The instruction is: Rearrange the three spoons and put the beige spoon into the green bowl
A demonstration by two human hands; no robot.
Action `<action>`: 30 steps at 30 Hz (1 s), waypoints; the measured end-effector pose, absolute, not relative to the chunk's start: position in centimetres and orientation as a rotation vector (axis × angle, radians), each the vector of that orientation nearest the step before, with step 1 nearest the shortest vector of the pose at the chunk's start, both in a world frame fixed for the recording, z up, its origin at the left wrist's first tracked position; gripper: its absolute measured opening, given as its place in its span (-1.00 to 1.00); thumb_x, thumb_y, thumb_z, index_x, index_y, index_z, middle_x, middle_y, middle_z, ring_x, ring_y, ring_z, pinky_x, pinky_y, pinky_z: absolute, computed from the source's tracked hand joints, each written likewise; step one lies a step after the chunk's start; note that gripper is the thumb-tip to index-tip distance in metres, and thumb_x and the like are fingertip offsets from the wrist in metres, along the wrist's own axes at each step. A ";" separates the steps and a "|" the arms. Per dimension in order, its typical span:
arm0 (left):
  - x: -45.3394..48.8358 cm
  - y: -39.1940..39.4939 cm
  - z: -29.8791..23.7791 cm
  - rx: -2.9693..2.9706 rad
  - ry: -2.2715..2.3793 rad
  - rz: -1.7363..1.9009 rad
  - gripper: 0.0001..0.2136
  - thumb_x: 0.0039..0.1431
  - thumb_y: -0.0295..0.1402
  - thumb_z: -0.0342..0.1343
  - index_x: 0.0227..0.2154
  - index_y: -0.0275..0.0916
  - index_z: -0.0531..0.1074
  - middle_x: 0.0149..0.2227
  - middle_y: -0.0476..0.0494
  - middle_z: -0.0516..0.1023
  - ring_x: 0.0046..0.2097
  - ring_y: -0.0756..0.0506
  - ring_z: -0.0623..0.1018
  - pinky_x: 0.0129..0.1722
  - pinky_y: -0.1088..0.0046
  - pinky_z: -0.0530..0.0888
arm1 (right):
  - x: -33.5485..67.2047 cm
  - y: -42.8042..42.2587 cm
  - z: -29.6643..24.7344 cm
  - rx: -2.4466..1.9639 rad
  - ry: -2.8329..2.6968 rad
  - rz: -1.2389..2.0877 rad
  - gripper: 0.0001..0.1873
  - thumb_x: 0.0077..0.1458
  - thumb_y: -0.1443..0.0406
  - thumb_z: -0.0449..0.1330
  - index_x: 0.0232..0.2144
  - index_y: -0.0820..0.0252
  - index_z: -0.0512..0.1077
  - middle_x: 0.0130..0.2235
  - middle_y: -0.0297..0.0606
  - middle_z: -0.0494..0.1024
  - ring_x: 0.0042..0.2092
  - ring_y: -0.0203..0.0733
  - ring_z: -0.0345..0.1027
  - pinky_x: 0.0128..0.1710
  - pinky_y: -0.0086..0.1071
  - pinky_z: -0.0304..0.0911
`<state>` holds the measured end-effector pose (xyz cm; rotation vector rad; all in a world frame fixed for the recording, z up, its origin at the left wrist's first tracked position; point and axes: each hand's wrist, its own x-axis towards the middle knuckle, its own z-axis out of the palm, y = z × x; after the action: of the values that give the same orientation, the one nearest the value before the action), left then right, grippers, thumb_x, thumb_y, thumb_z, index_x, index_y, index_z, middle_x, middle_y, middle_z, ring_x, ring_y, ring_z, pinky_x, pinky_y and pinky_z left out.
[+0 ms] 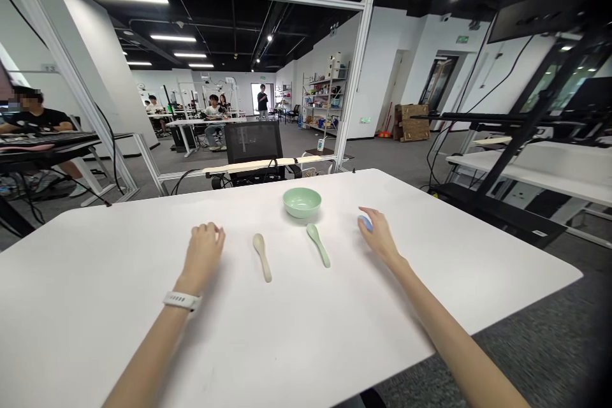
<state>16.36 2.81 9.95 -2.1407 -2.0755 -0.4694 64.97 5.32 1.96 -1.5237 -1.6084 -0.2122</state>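
Observation:
My left hand (203, 250), with a white band on its wrist, hovers over the left half of the table, fingers loosely bent and holding nothing I can see. To its right lies a beige spoon (262, 258), bowl end away from me. A light green spoon (318, 245) lies further right, just below a light green bowl (301, 203) that stands upright. My right hand (378, 234) is spread around a blue object (366, 223) right of the green spoon. Thumb and fingers are apart; most of the blue object is hidden beneath the hand.
The white table (229, 344) has its far edge just behind the bowl. A metal frame (356, 70) and a black chair (254, 142) stand beyond it. Dark equipment on a stand (507, 217) is to the right. Several people sit or stand further back.

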 end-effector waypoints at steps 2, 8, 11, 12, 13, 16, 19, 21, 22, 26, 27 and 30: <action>12.8 2.1 10.5 -2.094 -2.013 -0.542 -0.52 0.38 -0.20 -0.23 0.07 -0.39 0.46 0.09 -0.48 0.57 0.18 -0.37 0.47 0.23 0.00 0.38 | 62.5 6.1 2.8 -1.515 -1.745 -0.143 -0.48 0.35 0.13 -0.03 0.22 0.18 0.43 0.22 0.04 0.51 0.26 0.10 0.34 0.30 0.05 0.21; 2.6 1.3 6.8 -1.944 -2.065 -0.613 -0.39 0.31 -0.21 -0.31 0.30 -0.37 0.29 0.37 -0.42 0.38 0.45 -0.34 0.24 0.42 -0.04 0.17 | 57.5 7.5 2.5 -1.729 -2.006 -0.014 -0.40 0.40 0.24 -0.13 0.35 0.38 0.31 0.43 0.07 0.25 0.46 0.08 0.08 0.43 -0.02 0.01; -0.2 1.4 4.4 -1.904 -2.206 -0.578 -0.37 0.33 -0.20 -0.31 0.37 -0.34 0.22 0.42 -0.35 0.33 0.49 -0.29 0.18 0.45 -0.01 0.12 | 57.5 7.4 1.4 -1.778 -2.056 0.007 -0.39 0.43 0.24 -0.16 0.39 0.39 0.25 0.46 0.06 0.18 0.50 0.07 -0.02 0.46 0.00 -0.06; -0.6 1.3 3.8 -1.896 -2.234 -0.577 -0.37 0.34 -0.20 -0.31 0.38 -0.32 0.20 0.42 -0.33 0.33 0.50 -0.28 0.17 0.45 -0.01 0.12 | 57.7 7.3 1.1 -1.786 -2.065 0.013 -0.39 0.44 0.23 -0.17 0.40 0.37 0.23 0.47 0.04 0.15 0.50 0.07 -0.05 0.46 0.01 -0.08; -0.9 1.3 3.4 -1.890 -2.256 -0.579 -0.37 0.34 -0.19 -0.30 0.40 -0.29 0.18 0.42 -0.30 0.34 0.50 -0.28 0.17 0.45 -0.01 0.11 | 57.9 7.2 0.9 -1.796 -2.073 0.021 -0.38 0.45 0.21 -0.17 0.42 0.36 0.21 0.48 0.03 0.13 0.51 0.07 -0.07 0.47 0.02 -0.09; -0.8 1.2 2.6 -1.908 -2.290 -0.572 -0.38 0.36 -0.18 -0.28 0.43 -0.18 0.12 0.42 -0.21 0.36 0.51 -0.25 0.14 0.46 -0.04 0.10 | 58.2 7.0 0.5 -1.830 -2.078 0.051 -0.36 0.46 0.18 -0.17 0.45 0.34 0.15 0.50 0.03 0.08 0.52 0.07 -0.12 0.47 0.02 -0.12; -0.5 1.0 2.2 -1.958 -2.257 -0.558 -0.38 0.36 -0.18 -0.25 0.43 -0.22 0.14 0.42 -0.25 0.36 0.51 -0.29 0.14 0.44 -0.08 0.12 | 58.2 7.0 0.4 -1.839 -2.068 0.059 -0.36 0.46 0.17 -0.17 0.45 0.31 0.15 0.50 0.02 0.07 0.52 0.05 -0.13 0.48 0.01 -0.12; -0.4 1.0 2.1 -1.974 -2.237 -0.542 -0.38 0.37 -0.17 -0.26 0.41 -0.29 0.16 0.43 -0.30 0.32 0.51 -0.30 0.15 0.44 -0.08 0.12 | 58.2 7.0 0.4 -1.832 -2.071 0.063 -0.36 0.46 0.16 -0.17 0.45 0.32 0.15 0.50 0.01 0.07 0.52 0.07 -0.13 0.48 0.01 -0.12; -0.4 0.9 2.1 -1.975 -2.234 -0.534 -0.38 0.37 -0.17 -0.28 0.41 -0.30 0.17 0.44 -0.31 0.30 0.51 -0.29 0.15 0.45 -0.06 0.12 | 58.2 7.0 0.4 -1.830 -2.073 0.067 -0.36 0.46 0.16 -0.17 0.45 0.33 0.15 0.50 0.02 0.07 0.52 0.07 -0.13 0.48 0.02 -0.12; -0.3 0.8 2.2 -1.946 -2.283 -0.521 -0.40 0.37 -0.19 -0.27 0.40 -0.24 0.18 0.44 -0.25 0.30 0.51 -0.24 0.15 0.45 -0.03 0.11 | 58.2 7.0 0.3 -1.822 -2.073 0.077 -0.36 0.45 0.16 -0.16 0.43 0.36 0.18 0.50 0.05 0.08 0.52 0.09 -0.12 0.47 0.04 -0.11; -0.2 0.7 2.3 -1.943 -2.300 -0.519 -0.40 0.36 -0.20 -0.26 0.40 -0.25 0.18 0.44 -0.26 0.31 0.51 -0.24 0.16 0.45 -0.04 0.11 | 58.2 7.0 0.3 -1.823 -2.071 0.078 -0.36 0.45 0.16 -0.16 0.43 0.37 0.19 0.49 0.05 0.08 0.52 0.09 -0.12 0.47 0.03 -0.11; 0.0 0.7 2.6 -1.960 -2.328 -0.506 -0.39 0.35 -0.19 -0.25 0.38 -0.33 0.20 0.43 -0.32 0.31 0.50 -0.26 0.16 0.45 -0.04 0.11 | 58.3 7.1 0.1 -1.827 -2.063 0.080 -0.36 0.45 0.16 -0.15 0.43 0.36 0.20 0.49 0.03 0.09 0.52 0.08 -0.12 0.47 0.00 -0.12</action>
<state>-0.04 0.68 2.61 -1.9604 -2.3283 -0.5058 58.30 7.09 0.14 -1.8265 -2.0635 0.0805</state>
